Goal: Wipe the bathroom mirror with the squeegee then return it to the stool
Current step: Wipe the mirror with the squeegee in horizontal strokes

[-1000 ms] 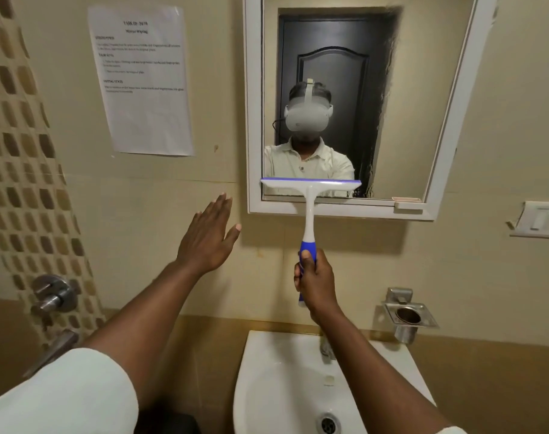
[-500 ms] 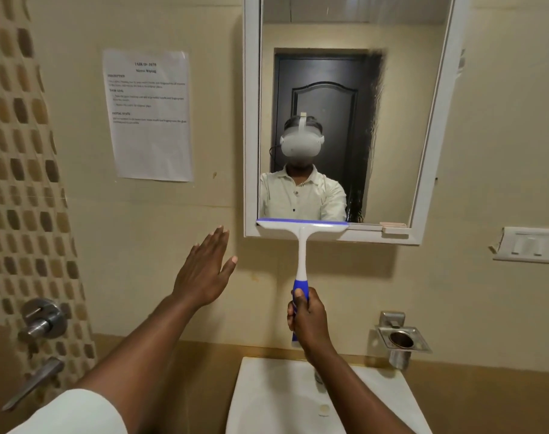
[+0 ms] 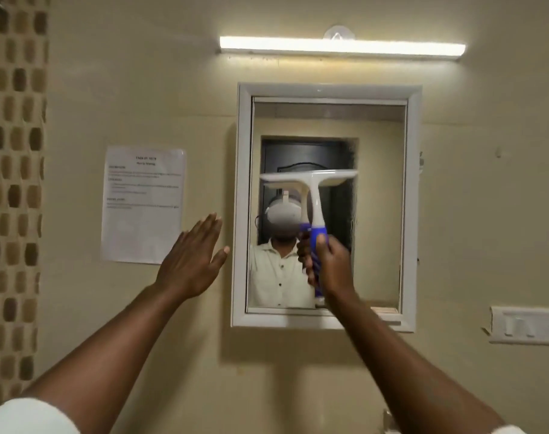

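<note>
Where the cream wall (image 3: 298, 371) fills nearly the whole view, a strip of brown and tan mosaic tile (image 3: 13, 183) runs down its left edge. The mirror (image 3: 376, 214), set in a white frame (image 3: 242, 198), hangs at the centre of the wall, and a lit tube light (image 3: 342, 47) is mounted above it. In the glass appear a dark door and the person's pale shirt. A printed paper sheet (image 3: 141, 208) is stuck to the wall left of the mirror, its text too blurred to read. A white switch plate (image 3: 530, 325) sits low on the right, beside the frame's lower corner.

The left hand (image 3: 190, 264) is raised in front of the wall between the sheet and the mirror frame, palm toward the wall, its fingers straight and close together with the thumb held apart; whether it touches the wall cannot be told. The right hand (image 3: 332, 264) is in front of the lower middle of the mirror, its fingers wrapped tight around the blue grip of the squeegee (image 3: 312, 183). The squeegee stands nearly upright, white neck rising to a wide white blade that lies level across the middle of the glass, over the reflected door. Its reflection shows just left of the neck.
</note>
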Tool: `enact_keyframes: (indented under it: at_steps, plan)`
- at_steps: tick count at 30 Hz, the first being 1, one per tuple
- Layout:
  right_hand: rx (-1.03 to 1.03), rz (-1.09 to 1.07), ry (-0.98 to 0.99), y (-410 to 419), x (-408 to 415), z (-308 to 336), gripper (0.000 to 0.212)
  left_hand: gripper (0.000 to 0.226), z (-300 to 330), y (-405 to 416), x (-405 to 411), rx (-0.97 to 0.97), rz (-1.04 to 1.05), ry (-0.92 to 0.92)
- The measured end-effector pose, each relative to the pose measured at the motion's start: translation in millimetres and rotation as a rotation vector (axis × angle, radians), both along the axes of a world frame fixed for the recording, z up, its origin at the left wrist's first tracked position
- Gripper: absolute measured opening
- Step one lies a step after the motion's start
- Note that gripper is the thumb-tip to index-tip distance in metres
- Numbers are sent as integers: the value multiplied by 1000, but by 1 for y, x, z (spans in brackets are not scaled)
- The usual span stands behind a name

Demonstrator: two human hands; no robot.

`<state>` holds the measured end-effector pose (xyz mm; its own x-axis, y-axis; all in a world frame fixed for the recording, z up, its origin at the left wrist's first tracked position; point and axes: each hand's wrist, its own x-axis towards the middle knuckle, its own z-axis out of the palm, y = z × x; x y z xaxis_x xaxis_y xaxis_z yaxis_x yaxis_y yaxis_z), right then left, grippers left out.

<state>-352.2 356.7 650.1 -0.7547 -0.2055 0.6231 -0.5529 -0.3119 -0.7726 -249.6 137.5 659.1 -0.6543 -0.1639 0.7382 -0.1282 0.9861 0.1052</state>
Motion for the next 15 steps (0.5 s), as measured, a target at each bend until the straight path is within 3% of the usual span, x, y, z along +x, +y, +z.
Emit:
enact_keyframes:
  at_steps: [7,15]
  plan:
    - [-35,129,-40,9,-44,139,41,65,79,30,-15,-60,-51,67]
    - [-42,80,-44,7,-53,157,42,62,108,42,-29,-103,-102,93]
